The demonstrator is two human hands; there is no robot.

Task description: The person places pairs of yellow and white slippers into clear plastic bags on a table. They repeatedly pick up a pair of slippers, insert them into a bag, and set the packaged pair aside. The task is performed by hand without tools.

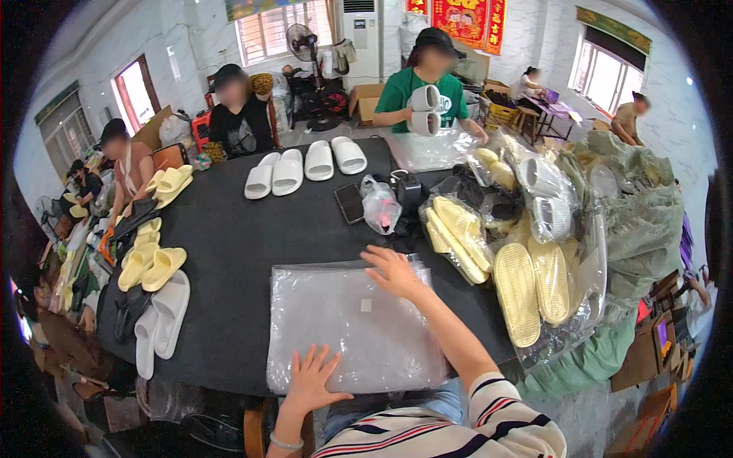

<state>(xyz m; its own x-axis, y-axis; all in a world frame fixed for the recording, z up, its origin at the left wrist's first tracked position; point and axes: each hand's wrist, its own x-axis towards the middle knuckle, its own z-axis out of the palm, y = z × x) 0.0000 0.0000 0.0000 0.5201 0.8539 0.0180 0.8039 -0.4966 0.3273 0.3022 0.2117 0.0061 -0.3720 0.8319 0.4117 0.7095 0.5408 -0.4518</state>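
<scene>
A stack of clear plastic bags (343, 305) lies flat on the black table (229, 229) in front of me. My left hand (314, 379) rests with fingers spread on the stack's near left corner. Toward the far right edge of the stack, my right hand (391, 270) stretches out its fingers, holding nothing that I can see. A small pale square (366, 305) shows on the bags between my hands. Beyond the stack are a dark phone (350, 204) and a crumpled clear bag (381, 204) with something pink inside.
White slides (289, 174) line the far edge. Yellow slides (163, 267) and white slides (171, 314) sit at the left. Bagged yellow slides (516, 294) pile up at the right beside a green sack (634, 214). Across the table, a co-worker in green (431, 95) holds white slides.
</scene>
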